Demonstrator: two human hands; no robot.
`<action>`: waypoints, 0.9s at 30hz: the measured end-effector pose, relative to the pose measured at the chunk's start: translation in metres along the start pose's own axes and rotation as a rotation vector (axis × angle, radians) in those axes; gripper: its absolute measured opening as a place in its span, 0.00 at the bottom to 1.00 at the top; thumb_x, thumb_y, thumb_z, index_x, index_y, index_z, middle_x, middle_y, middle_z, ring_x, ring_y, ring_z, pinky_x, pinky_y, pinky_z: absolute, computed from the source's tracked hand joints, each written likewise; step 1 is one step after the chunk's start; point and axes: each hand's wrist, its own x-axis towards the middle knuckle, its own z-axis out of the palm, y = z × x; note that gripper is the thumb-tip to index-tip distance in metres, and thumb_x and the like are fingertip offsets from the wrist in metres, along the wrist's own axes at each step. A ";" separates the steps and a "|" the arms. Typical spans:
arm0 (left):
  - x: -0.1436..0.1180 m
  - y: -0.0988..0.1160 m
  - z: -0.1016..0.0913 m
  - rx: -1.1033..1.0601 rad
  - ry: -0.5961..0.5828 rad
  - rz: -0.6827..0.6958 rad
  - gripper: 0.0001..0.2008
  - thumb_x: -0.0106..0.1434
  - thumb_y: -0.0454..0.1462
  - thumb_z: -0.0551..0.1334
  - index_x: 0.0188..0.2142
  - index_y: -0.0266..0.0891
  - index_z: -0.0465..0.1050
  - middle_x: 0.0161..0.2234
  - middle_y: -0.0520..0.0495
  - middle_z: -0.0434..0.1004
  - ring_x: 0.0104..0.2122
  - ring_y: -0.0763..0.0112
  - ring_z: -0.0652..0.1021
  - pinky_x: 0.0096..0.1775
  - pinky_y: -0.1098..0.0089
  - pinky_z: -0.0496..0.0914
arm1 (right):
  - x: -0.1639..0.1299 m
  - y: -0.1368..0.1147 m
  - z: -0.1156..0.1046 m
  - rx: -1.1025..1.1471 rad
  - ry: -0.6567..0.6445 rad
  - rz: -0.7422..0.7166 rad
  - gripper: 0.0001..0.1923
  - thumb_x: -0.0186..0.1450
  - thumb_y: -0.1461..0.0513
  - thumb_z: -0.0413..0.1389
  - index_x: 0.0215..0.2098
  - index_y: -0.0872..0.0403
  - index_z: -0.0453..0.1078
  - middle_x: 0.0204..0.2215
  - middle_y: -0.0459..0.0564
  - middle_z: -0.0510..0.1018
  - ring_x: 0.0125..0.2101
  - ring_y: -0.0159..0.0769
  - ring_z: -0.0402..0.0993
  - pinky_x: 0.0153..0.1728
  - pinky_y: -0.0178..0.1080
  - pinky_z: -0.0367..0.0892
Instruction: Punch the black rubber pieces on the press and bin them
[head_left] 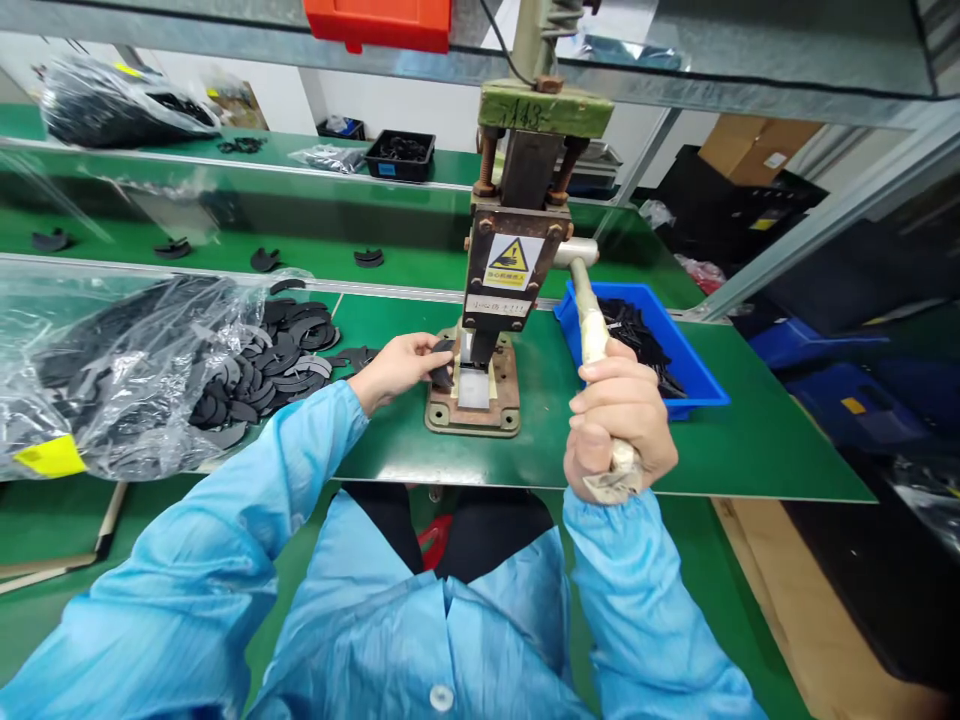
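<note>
Between the thumb and fingers of my left hand [401,368] is a black curved piece [443,362], held at the left side of the press's rust-brown base [442,412]. The hand press [501,262] stands upright on the green bench, its ram low over a small metal plate [473,388]. My right hand [621,420] is wrapped round the tape-covered lever handle [592,325] on the press's right side. Whether the black piece touches the ram or the plate, I cannot tell.
Left of the press, many black curved pieces [277,365] spill from a clear plastic bag [142,370]. A blue bin [694,370] with black parts sits at the right. Behind runs a green strip [315,262] carrying several spaced pieces. A metal shelf [247,35] hangs overhead.
</note>
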 end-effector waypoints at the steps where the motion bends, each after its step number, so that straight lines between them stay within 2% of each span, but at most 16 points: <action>1: 0.002 -0.001 0.002 0.045 0.035 -0.009 0.20 0.60 0.50 0.76 0.36 0.38 0.74 0.31 0.47 0.82 0.28 0.70 0.82 0.35 0.69 0.77 | 0.000 0.001 0.000 0.008 0.000 -0.003 0.14 0.69 0.54 0.59 0.27 0.49 0.68 0.25 0.41 0.76 0.39 0.38 0.81 0.59 0.63 0.78; 5: 0.007 -0.006 0.005 0.442 0.129 0.061 0.17 0.70 0.52 0.68 0.37 0.41 0.72 0.22 0.54 0.76 0.20 0.73 0.76 0.25 0.74 0.68 | 0.000 0.001 0.001 0.021 -0.005 -0.011 0.13 0.68 0.55 0.60 0.27 0.48 0.68 0.25 0.41 0.76 0.39 0.38 0.81 0.59 0.62 0.77; 7: 0.007 -0.009 0.006 0.520 0.123 0.093 0.16 0.72 0.51 0.65 0.41 0.42 0.72 0.21 0.55 0.73 0.20 0.73 0.75 0.24 0.73 0.67 | 0.000 0.001 0.000 0.012 -0.009 0.001 0.13 0.68 0.54 0.59 0.27 0.48 0.68 0.25 0.40 0.76 0.40 0.38 0.81 0.59 0.62 0.77; 11: 0.007 -0.012 0.006 0.391 0.004 0.048 0.14 0.71 0.47 0.68 0.46 0.41 0.72 0.25 0.53 0.77 0.22 0.72 0.77 0.26 0.73 0.70 | -0.002 0.000 -0.001 0.021 -0.015 0.014 0.12 0.69 0.55 0.59 0.28 0.48 0.70 0.26 0.41 0.77 0.41 0.38 0.81 0.62 0.60 0.76; 16: 0.010 -0.012 0.006 0.295 -0.044 0.003 0.15 0.70 0.46 0.71 0.39 0.39 0.71 0.24 0.52 0.76 0.20 0.77 0.73 0.25 0.75 0.68 | -0.003 0.001 -0.001 0.028 -0.015 0.018 0.11 0.68 0.55 0.59 0.29 0.48 0.70 0.27 0.40 0.77 0.42 0.37 0.81 0.62 0.59 0.76; 22: 0.016 -0.003 0.012 0.309 -0.089 -0.057 0.15 0.74 0.46 0.67 0.38 0.42 0.65 0.21 0.53 0.75 0.18 0.76 0.74 0.22 0.75 0.65 | -0.002 0.001 -0.001 0.039 -0.015 -0.001 0.11 0.68 0.55 0.59 0.29 0.49 0.70 0.28 0.40 0.77 0.42 0.38 0.81 0.61 0.63 0.76; 27: 0.028 0.007 0.010 0.281 -0.184 -0.115 0.13 0.73 0.42 0.68 0.38 0.41 0.66 0.20 0.55 0.71 0.16 0.78 0.71 0.20 0.76 0.63 | -0.001 0.000 -0.001 0.034 -0.019 0.016 0.12 0.69 0.54 0.59 0.29 0.48 0.70 0.27 0.41 0.77 0.42 0.38 0.82 0.60 0.63 0.77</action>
